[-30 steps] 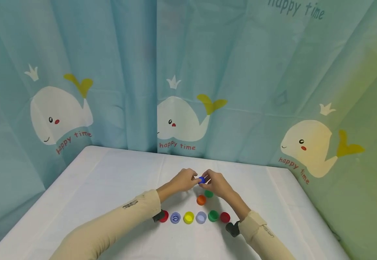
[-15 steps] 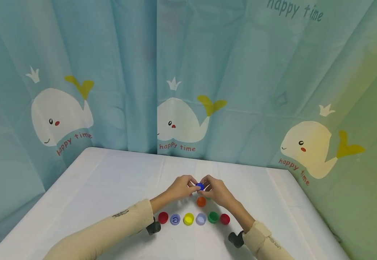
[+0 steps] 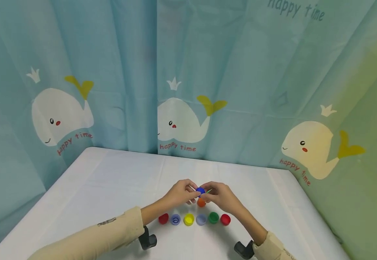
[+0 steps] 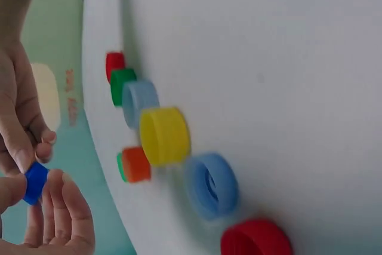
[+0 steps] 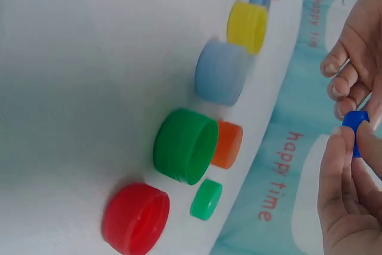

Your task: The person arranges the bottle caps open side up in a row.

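On the white table, a row of six caps is set out nearest the person, in the head view from left to right: a red cap, a blue-violet cap, a yellow cap, a pale blue cap, a dark green cap and a second red cap. Behind the row an orange cap is placed, with a small green cap beyond it. From the head camera, the orange cap is partly covered by fingers and the small green cap is largely screened by the right hand. The table is backed by a blue-green curtain printed with white whales. Above the table a blue cap is held between both hands; it is pinched by thumb and fingers of the left hand and also by those of the right.

Compared with a second ago, the blue cap and both hands have been brought nearer the row. The small green cap, then mostly exposed, is now obscured. The left red cap, then overlapped by a black wrist mount, is now fully uncovered. The row's order is unchanged.
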### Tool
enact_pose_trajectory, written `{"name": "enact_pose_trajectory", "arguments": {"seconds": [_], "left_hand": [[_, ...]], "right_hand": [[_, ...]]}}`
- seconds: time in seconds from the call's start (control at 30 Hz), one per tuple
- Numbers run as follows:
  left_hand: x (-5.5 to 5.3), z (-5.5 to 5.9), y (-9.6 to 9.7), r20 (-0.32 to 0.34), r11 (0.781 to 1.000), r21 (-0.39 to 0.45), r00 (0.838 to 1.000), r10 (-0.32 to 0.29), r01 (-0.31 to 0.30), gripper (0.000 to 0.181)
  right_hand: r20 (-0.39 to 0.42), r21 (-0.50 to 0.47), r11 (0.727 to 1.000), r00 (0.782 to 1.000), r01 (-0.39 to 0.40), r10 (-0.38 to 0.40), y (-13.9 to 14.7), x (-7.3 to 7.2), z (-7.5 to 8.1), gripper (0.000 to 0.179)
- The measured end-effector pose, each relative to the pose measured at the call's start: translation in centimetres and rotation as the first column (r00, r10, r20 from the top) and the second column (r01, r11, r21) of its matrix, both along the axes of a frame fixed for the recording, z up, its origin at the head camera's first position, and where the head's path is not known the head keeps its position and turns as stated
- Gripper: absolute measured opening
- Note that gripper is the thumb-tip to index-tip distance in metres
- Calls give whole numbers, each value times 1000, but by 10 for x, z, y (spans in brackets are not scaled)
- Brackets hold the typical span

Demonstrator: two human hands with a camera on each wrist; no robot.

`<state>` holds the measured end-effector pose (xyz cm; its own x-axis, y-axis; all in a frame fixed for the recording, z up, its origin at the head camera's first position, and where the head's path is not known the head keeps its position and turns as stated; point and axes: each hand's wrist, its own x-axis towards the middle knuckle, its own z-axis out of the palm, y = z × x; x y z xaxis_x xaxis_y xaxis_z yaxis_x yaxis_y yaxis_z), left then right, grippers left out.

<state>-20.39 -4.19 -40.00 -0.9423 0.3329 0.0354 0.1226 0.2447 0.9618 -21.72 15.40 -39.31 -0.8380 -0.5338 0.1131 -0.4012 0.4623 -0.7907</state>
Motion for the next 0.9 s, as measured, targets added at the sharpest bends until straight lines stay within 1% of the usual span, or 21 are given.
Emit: {"name": "enact_pose_trajectory", "arguments": {"seconds": [0.1,0.17,0.27,0.37,0.43,0.57,0.73,0.9], "left_hand": [[7,2,5,2,1000,12,1000,4,-4,20],[10,3,7,2,1000,13,1000,3,-3,18],[13,3,7,7,1000,18,1000,-4,4,16],[14,3,7,-5,1000,19,1000,-17,18,14],[13,3,7,-22,1000,16,999,-27,27,14],[12,3,9,-44,999,12,999,-33,34,13],[13,2,9,-44,999,9,998,-47,47,11],[16,2,7,-41,998,-2,997,-68,68,14]], "right_hand": [[79,-63,998,997,0,5,4,6,1,29],[134,-99,995,991,7,6,8,5,-3,32],[213,-156,988,977,13,21,11,7,-5,33],[266,-190,981,964,25,27,13,9,-5,33],[280,-195,980,960,31,26,15,11,-5,34],[269,-189,981,963,30,22,18,13,-4,35],[266,-187,982,964,29,22,22,14,-6,38],[269,-190,981,963,35,18,25,15,-11,33]]}}
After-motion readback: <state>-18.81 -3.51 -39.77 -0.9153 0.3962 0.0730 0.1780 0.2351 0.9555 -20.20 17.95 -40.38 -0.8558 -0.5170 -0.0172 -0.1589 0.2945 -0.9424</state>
